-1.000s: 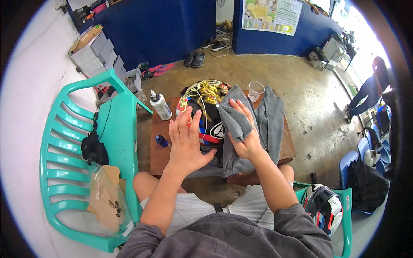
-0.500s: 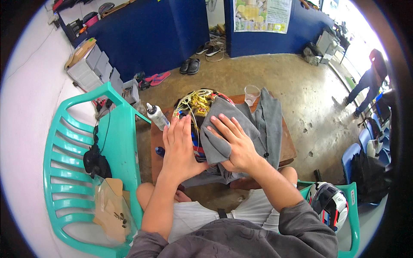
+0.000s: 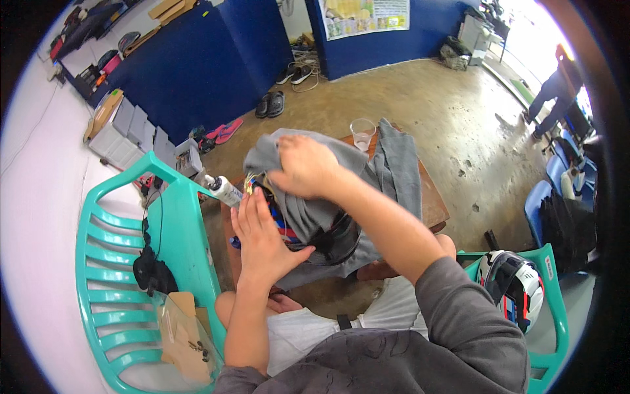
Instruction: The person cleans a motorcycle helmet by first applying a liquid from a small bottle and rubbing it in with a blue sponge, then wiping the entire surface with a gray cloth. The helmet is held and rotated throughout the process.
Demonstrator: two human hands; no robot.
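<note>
On helmet [image 3: 308, 226]: hands, grey cloth [image 3: 387, 174]

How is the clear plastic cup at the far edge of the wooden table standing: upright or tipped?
Upright. The clear plastic cup stands with its open rim facing up on the small brown wooden table, beside the grey cloth.

Brown table [image 3: 434, 205]: grey cloth [image 3: 394, 172], clear cup [image 3: 362, 134] (1), helmet [image 3: 289, 226].

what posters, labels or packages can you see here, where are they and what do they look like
Poster: on the blue wall at the top, rectangular, yellow-green map with white text panel.
Squeeze bottle: by the left hand, white with dark cap.
Clear bag: on the teal chair, holding brown cardboard.
Grey boxes: stacked against the left wall.
</note>
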